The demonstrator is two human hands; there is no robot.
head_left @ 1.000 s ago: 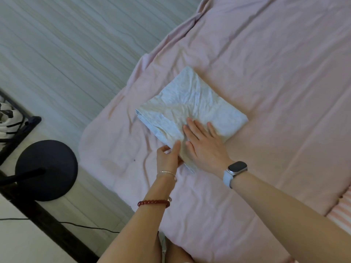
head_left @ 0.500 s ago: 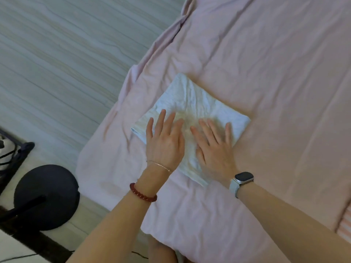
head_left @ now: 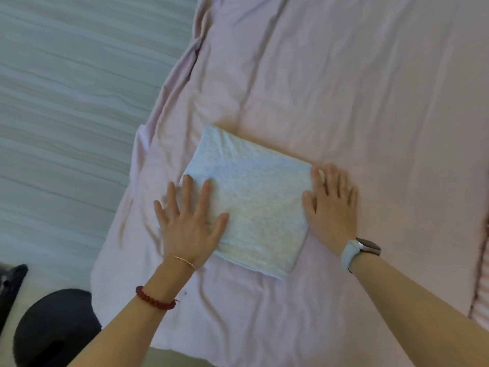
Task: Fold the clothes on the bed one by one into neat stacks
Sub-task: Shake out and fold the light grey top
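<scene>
- Bed [head_left: 370, 102] with a wrinkled pink sheet filled most of the view.
- Folded cloth [head_left: 254, 200], pale blue-white and slightly creased, lay flat as a neat square near the bed's left edge.
- Left hand [head_left: 189, 223] pressed its left side, fingers straight and spread.
- Right hand [head_left: 330, 207] lay flat against its right edge, fingers straight, gripping nothing.

Bare forearms: red bead bracelet [head_left: 156, 303] and thin gold chain [head_left: 182, 260] (left), pale-strapped smartwatch [head_left: 361, 250] (right).
</scene>
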